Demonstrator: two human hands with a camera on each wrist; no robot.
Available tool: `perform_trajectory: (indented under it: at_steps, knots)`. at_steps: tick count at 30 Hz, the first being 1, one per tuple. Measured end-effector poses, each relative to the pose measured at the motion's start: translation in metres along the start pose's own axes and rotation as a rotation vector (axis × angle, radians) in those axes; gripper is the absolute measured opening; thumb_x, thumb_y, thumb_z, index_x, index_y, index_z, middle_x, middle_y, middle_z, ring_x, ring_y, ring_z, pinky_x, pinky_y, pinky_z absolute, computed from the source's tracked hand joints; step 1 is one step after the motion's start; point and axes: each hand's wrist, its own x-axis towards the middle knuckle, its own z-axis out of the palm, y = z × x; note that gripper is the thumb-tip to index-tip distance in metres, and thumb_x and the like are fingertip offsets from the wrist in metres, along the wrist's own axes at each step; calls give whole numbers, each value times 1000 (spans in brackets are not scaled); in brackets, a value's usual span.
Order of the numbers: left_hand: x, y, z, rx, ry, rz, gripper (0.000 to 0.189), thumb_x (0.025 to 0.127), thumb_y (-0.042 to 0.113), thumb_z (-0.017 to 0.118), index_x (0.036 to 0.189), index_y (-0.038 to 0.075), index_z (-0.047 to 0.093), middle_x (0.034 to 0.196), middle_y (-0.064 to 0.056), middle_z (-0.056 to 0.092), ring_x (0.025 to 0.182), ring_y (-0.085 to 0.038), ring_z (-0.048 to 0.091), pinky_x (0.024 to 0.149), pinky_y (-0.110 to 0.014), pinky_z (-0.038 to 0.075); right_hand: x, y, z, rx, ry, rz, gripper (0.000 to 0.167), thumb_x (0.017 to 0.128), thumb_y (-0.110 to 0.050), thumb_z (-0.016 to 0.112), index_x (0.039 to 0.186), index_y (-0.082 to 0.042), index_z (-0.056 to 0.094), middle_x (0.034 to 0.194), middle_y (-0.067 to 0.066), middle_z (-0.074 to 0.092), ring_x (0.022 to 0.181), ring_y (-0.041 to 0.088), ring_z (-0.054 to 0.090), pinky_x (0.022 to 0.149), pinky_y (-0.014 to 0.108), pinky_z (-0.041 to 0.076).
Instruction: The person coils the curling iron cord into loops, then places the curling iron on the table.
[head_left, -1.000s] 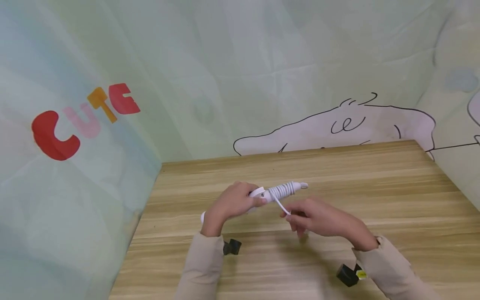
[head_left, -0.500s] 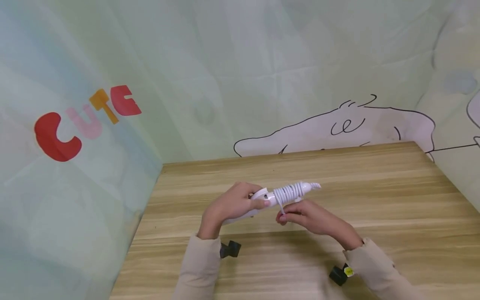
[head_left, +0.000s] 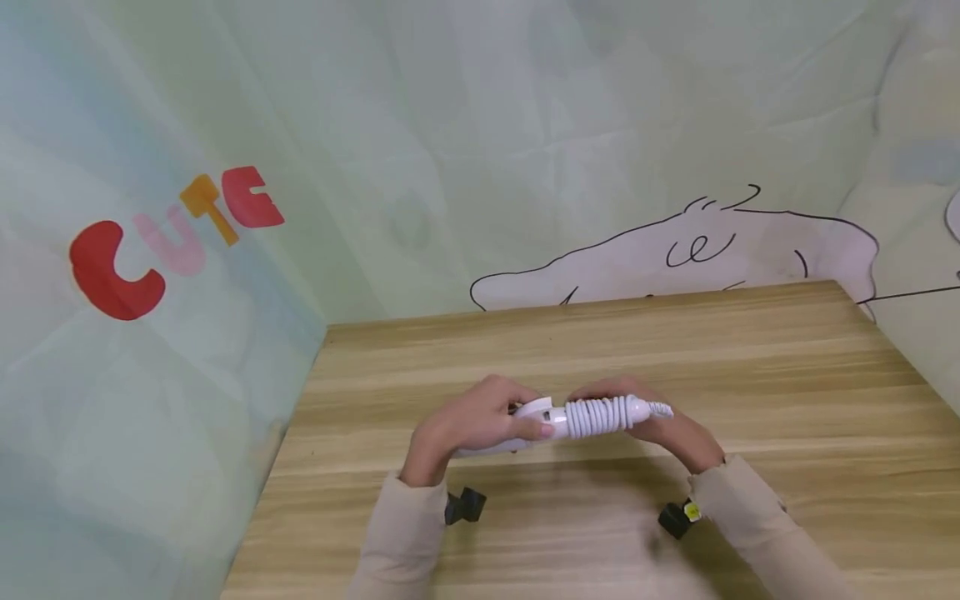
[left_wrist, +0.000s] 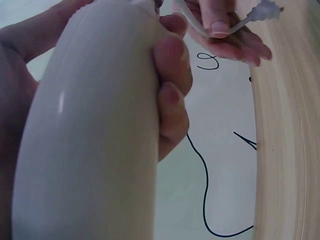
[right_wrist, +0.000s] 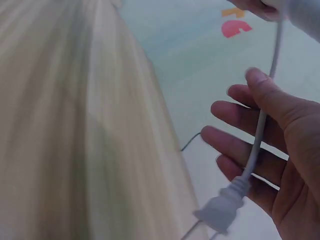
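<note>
My left hand (head_left: 476, 417) grips a white hair styling iron (head_left: 538, 410) above the table, thumb near a small dark mark on its side. Several turns of white power cord (head_left: 600, 417) wrap the iron's right part, where a ribbed cord end sticks out. Behind the wrapped part, my right hand (head_left: 618, 388) is partly hidden in the head view. The right wrist view shows its thumb and index finger pinching the free cord (right_wrist: 258, 132), other fingers spread. A two-pin plug (right_wrist: 222, 209) hangs at the cord's end, beside the palm. The iron's smooth white body (left_wrist: 95, 130) fills much of the left wrist view.
A wood-grain table (head_left: 570, 350) lies below both hands. Behind it and to the left hangs a pale printed cloth (head_left: 420, 167) with coloured letters and a line-drawn figure. Black camera mounts (head_left: 467, 504) sit beneath both wrists.
The free cord has gone round the iron, and my right hand has passed from its near side to behind it. The iron has shifted right and slightly nearer, turning more level.
</note>
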Motion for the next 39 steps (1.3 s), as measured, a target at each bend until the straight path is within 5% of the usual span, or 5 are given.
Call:
perform_trajectory:
  at_steps: [3,13,25,34,39]
  knots:
    - [1,3,1,26,-17,9,15,84,29,65,79,15,66,68,7,57,61,-5,50,57,-22,42,9,1,-13,74,-48,28,17,90,-7,62,105,-4,70,99,6,72,86,6,64,74,26,52]
    - [7,3,8,118,-39,-47,18,82,33,66,71,19,63,63,9,53,57,-4,47,55,-22,40,29,-13,-43,-275,-79,44,13,89,-27,66,98,-21,73,94,-10,72,80,2,64,72,29,52]
    - [20,-11,19,273,113,-178,22,88,37,63,83,16,65,65,6,54,56,-9,47,53,-26,38,23,-71,-29,-594,-27,98,12,90,-23,66,97,-14,71,82,-5,71,59,4,56,55,26,47]
    - [21,-29,12,185,186,-170,24,88,38,61,92,15,69,74,2,62,64,-12,53,59,-28,44,-11,-66,14,3,-30,301,14,96,-21,57,94,-10,65,73,-8,65,63,-2,59,56,19,46]
    - [21,-27,9,108,137,-128,25,89,38,62,96,15,69,78,3,64,69,-12,56,63,-29,45,-26,-36,38,291,43,276,19,96,-19,56,96,-5,68,86,1,71,80,5,65,68,23,52]
